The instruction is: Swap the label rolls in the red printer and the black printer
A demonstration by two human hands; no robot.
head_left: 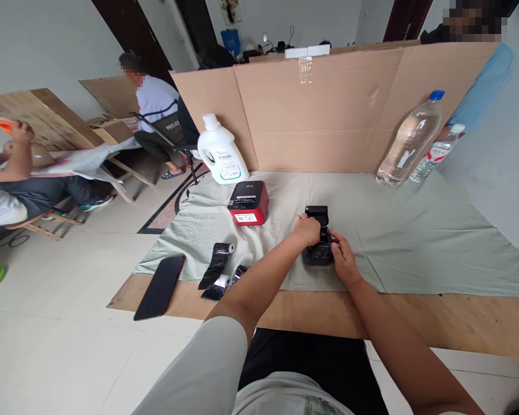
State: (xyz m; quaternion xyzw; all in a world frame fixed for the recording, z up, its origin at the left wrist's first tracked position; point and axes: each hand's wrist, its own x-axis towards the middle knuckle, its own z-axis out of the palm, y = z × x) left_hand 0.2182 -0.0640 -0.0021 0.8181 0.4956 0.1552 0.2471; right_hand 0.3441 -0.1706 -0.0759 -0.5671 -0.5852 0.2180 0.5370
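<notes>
A small black device with a raised lid (318,256) sits on the grey-green cloth in front of me; it looks like a small printer. My left hand (307,230) reaches over its open compartment with the fingers curled inward, and whatever they pinch is hidden. At the device's right side, my right hand (345,260) grips the edge with thumb and fingers. Left of my forearm lie a paper roll in black wrapping (217,265) and a second roll (218,286), partly covered by the arm. Farther back stands a red and black printer (248,203).
A dark phone (160,287) lies on the table's left front edge. A white jug (223,153) stands at the back left, and two water bottles (410,141) (436,153) at the back right. Behind them rises a cardboard screen (320,115). Other people sit left and beyond it.
</notes>
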